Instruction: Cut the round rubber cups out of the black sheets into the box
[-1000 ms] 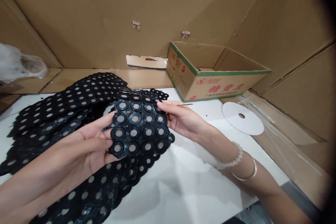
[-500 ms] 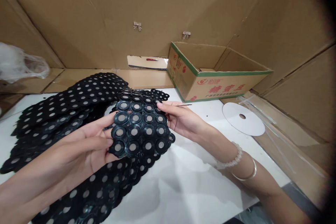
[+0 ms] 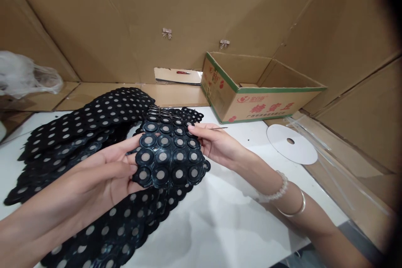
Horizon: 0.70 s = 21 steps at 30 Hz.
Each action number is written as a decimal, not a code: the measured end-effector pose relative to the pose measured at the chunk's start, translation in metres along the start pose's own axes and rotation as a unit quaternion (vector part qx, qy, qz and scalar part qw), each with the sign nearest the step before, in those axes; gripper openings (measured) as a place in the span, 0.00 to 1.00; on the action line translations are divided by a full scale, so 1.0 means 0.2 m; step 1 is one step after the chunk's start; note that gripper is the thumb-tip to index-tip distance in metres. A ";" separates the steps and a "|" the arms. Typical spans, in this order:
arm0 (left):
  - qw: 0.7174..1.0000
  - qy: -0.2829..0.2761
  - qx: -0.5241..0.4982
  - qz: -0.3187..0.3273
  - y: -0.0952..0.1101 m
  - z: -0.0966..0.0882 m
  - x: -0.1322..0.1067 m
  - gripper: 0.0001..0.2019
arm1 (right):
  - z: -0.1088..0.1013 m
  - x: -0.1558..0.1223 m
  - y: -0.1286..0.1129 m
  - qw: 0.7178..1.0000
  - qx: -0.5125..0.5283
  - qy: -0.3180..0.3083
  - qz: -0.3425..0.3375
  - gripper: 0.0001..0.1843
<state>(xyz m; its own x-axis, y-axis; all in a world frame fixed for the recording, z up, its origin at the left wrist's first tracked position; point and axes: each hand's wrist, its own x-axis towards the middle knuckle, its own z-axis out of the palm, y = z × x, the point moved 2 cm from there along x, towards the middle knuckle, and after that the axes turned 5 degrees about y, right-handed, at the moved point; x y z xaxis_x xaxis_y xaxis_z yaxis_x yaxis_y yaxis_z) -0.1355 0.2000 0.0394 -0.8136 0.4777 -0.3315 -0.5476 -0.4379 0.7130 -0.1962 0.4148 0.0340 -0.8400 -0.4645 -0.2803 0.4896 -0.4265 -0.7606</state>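
Observation:
Both my hands hold up a black rubber sheet moulded into rows of round rings with grey centres. My left hand grips its left edge between thumb and fingers. My right hand pinches its right edge, and a thin metal needle sticks out from those fingers. A bead bracelet and a metal bangle sit on my right wrist. Under and behind the held sheet lies a spread pile of the same black sheets on the white table.
An open cardboard box with green trim stands at the back right. A white disc with a centre hole lies right of my right hand. Cardboard walls surround the table. A clear plastic bag sits at far left.
The held sheet and both hands stay almost still; the view has shifted slightly, nothing else changes.

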 end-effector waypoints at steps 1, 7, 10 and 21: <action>1.000 -0.002 0.001 0.000 0.00 0.00 0.00 0.31 | 0.00 0.00 0.00 1.000 -0.002 0.002 0.002 0.12; 1.000 -0.003 0.001 0.001 0.00 0.00 0.00 0.33 | 0.00 0.00 0.01 1.000 -0.007 0.008 0.006 0.12; 1.000 -0.004 0.002 0.000 0.00 0.01 0.00 0.32 | 0.00 0.00 0.01 1.000 -0.003 0.001 0.009 0.12; 1.000 -0.003 0.000 0.000 0.00 0.00 0.00 0.32 | -0.01 0.01 0.03 0.999 -0.019 0.024 0.018 0.11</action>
<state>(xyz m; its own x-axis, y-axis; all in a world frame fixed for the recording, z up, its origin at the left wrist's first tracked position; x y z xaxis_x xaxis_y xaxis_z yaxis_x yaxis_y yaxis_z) -0.1359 0.2012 0.0390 -0.8125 0.4816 -0.3285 -0.5475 -0.4371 0.7136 -0.1956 0.4129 0.0281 -0.8326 -0.4413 -0.3347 0.5113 -0.3800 -0.7708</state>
